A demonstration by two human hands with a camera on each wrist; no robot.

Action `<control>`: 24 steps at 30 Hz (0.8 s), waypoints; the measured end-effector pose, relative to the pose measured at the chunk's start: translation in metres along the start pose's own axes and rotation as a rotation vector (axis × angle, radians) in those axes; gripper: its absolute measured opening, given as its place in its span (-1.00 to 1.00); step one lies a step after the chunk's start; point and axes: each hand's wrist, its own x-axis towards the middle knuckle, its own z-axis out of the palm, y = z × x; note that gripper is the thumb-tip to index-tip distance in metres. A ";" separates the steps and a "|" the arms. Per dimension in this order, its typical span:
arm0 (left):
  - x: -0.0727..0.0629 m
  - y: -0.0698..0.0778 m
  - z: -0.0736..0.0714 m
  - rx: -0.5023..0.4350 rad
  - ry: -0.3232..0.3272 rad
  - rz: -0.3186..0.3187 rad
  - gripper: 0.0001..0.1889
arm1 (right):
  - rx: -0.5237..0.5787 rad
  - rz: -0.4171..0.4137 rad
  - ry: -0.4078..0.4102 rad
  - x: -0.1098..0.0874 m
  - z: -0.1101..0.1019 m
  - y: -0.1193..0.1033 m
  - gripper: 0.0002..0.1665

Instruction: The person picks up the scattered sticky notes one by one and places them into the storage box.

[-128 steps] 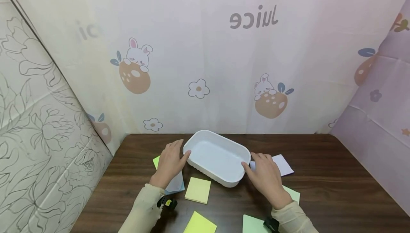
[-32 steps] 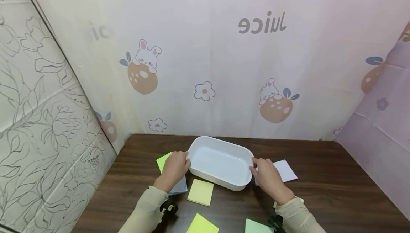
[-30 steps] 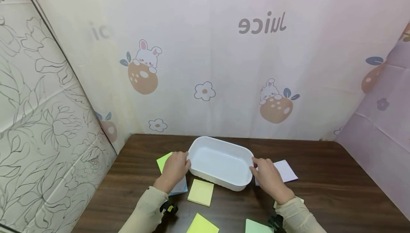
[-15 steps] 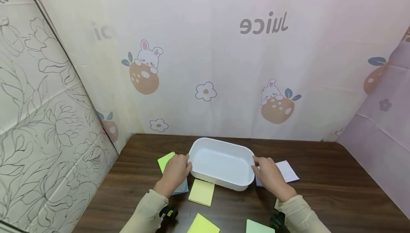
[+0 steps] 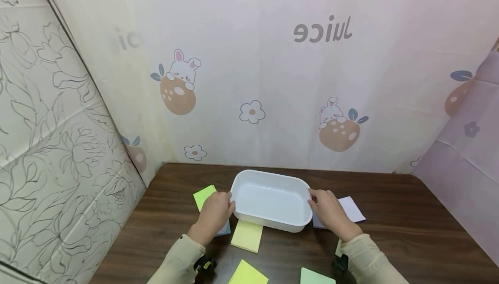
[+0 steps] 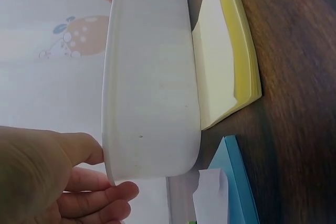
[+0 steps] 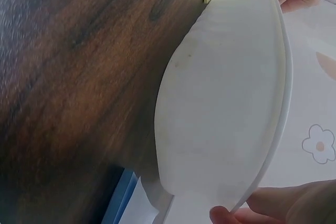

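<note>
We record: one white tray (image 5: 269, 222), opposite ends pinched in the fingers of left hand (image 5: 214, 215) and right hand (image 5: 331, 211); one pale-yellow notepad (image 5: 247, 237) at its near side.

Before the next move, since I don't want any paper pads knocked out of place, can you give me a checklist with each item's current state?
1. Left hand on the rim of the white tray: ok, thumb and fingers pinch it.
2. Right hand on the opposite end: ok, pinching the rim.
3. Tray right way up: ok, opening faces up.
4. Tray not touching the pale yellow pad: cannot tell, it hides the pad's far edge.
5. Bright yellow pad apart from the tray: ok.
6. Blue pad fully visible from above: not ok, the left hand partly covers it.
</note>
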 end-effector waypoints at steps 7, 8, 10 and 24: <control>-0.007 0.003 -0.001 0.021 0.010 0.008 -0.71 | 0.008 -0.004 -0.027 0.002 0.001 0.003 -0.52; -0.008 0.004 -0.001 0.024 0.012 0.011 -0.72 | 0.011 -0.006 -0.030 0.003 0.001 0.004 -0.52; -0.010 0.004 -0.001 0.029 0.015 0.015 -0.73 | 0.015 -0.010 -0.033 0.003 0.001 0.005 -0.52; -0.011 0.006 -0.003 0.013 0.022 0.008 -0.68 | 0.019 -0.027 -0.030 0.010 -0.002 0.006 -0.51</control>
